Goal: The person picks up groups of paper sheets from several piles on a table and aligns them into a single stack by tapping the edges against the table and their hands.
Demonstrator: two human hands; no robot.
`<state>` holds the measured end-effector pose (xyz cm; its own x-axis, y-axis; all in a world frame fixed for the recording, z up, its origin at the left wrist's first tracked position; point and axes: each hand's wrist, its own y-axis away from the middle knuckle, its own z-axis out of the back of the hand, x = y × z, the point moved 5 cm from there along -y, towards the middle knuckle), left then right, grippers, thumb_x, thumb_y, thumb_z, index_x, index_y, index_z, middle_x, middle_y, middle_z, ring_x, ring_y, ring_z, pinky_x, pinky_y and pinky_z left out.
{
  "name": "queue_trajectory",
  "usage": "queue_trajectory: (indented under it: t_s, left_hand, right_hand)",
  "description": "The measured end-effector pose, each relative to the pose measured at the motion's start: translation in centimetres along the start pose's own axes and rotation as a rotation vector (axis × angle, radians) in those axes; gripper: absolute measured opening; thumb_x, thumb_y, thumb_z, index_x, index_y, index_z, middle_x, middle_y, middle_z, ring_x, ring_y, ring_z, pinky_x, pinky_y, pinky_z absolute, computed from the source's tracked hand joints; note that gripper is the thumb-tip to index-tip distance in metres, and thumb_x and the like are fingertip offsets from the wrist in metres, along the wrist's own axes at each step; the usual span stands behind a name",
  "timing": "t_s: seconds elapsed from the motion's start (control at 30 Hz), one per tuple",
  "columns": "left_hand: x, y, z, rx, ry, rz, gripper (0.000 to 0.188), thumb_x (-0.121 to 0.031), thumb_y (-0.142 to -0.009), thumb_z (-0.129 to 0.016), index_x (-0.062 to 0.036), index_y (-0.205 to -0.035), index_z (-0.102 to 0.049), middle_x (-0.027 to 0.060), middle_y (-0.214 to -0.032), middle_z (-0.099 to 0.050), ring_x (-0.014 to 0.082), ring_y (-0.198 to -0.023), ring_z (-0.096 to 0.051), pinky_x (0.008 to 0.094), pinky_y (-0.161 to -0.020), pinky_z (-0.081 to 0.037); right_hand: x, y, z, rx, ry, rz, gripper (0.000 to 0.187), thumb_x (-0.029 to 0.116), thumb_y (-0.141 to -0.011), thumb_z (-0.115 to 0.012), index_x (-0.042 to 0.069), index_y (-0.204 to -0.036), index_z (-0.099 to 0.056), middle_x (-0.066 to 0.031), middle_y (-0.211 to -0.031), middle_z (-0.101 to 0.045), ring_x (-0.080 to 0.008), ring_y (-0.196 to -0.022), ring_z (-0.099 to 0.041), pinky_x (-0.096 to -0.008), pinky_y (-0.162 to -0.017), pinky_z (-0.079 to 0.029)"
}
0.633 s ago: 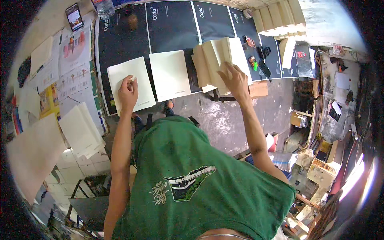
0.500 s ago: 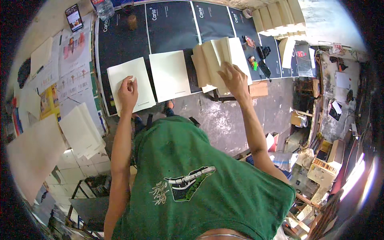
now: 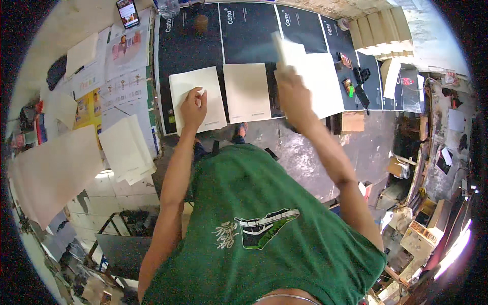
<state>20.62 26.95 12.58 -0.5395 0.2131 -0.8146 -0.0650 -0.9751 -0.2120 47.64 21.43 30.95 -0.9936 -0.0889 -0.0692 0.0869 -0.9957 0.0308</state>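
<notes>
My left hand [image 3: 193, 107] rests fingers-down on a cream sheet [image 3: 198, 97] lying on the black table top [image 3: 249, 30]. A second cream sheet [image 3: 247, 92] lies right beside it, untouched. My right hand [image 3: 293, 91] is raised above the table and grips a cream sheet [image 3: 286, 51] that is blurred and stands up from the hand. Under that hand a stack of cream sheets [image 3: 323, 84] lies flat on the black top. My green shirt [image 3: 264, 223] fills the lower middle of the view.
A phone [image 3: 127, 12] and printed papers [image 3: 119, 86] lie at the left. More cream sheets [image 3: 126, 148] sit at the table's left edge, and a large sheet [image 3: 53, 170] hangs farther left. Markers and small tools [image 3: 354, 84] lie at the right, cream stacks [image 3: 381, 33] beyond.
My right hand has moved left and lifted one sheet off the fanned stack, which now lies flat. The left hand stays on its sheet.
</notes>
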Motion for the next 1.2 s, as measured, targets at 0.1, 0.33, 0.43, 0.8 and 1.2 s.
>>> queue_trajectory:
  t_s: [0.1, 0.33, 0.43, 0.8, 1.2]
  left_hand:
    - [-1.0, -0.3, 0.3, 0.016, 0.059, 0.013, 0.019, -0.018, -0.091, -0.067, -0.0082, -0.107, -0.063, 0.0059, -0.074, -0.062, 0.0187, -0.060, -0.056, 0.0326, -0.057, -0.046]
    - [-1.5, -0.1, 2.2, -0.143, -0.177, -0.085, 0.043, -0.031, -0.088, -0.071, -0.0011, -0.117, -0.060, 0.0149, -0.108, -0.062, 0.0300, -0.101, -0.059, 0.0436, -0.086, -0.048]
    - [-1.8, 1.4, 4.5, -0.260, -0.601, 0.104, 0.070, -0.053, -0.084, -0.070, -0.0007, -0.127, -0.056, 0.0181, -0.132, -0.051, 0.0386, -0.122, -0.046, 0.0556, -0.101, -0.035]
    - [-0.3, 2.5, 7.4, -0.110, -0.209, 0.326, 0.045, -0.045, -0.091, -0.064, -0.0020, -0.104, -0.060, 0.0230, -0.103, -0.064, 0.0405, -0.091, -0.060, 0.0488, -0.076, -0.046]
    - [-1.0, 0.6, 5.1, 0.111, 0.025, 0.372, 0.052, -0.031, -0.087, -0.072, 0.0030, -0.123, -0.058, 0.0222, -0.117, -0.065, 0.0297, -0.106, -0.064, 0.0391, -0.090, -0.049]
  right_hand:
    - [5.8, -2.5, -13.5, 0.043, 0.019, 0.018, 0.032, 0.025, -0.088, -0.058, 0.002, -0.109, -0.064, -0.0353, -0.131, -0.043, -0.0391, -0.105, -0.059, -0.0502, -0.073, -0.058]
    - [9.5, -2.4, -14.0, 0.018, -0.326, -0.180, 0.054, 0.045, -0.081, -0.072, -0.003, -0.104, -0.064, -0.0291, -0.118, -0.050, -0.0441, -0.095, -0.064, -0.0459, -0.068, -0.059]
    - [8.4, -2.3, -13.2, -0.040, -0.355, -0.178, 0.043, 0.034, -0.085, -0.069, -0.003, -0.107, -0.061, -0.0265, -0.105, -0.055, -0.0440, -0.086, -0.063, -0.0483, -0.069, -0.057]
    - [3.1, -1.2, -14.9, -0.068, -0.594, -0.196, 0.022, 0.017, -0.084, -0.062, 0.006, -0.103, -0.067, -0.0213, -0.087, -0.062, -0.0416, -0.075, -0.065, -0.0498, -0.065, -0.054]
    - [7.1, -2.3, -17.9, -0.119, -0.968, -0.121, 0.100, 0.019, -0.079, -0.075, 0.001, -0.154, -0.010, -0.0298, -0.137, -0.046, -0.0370, -0.125, -0.047, -0.0431, -0.097, -0.048]
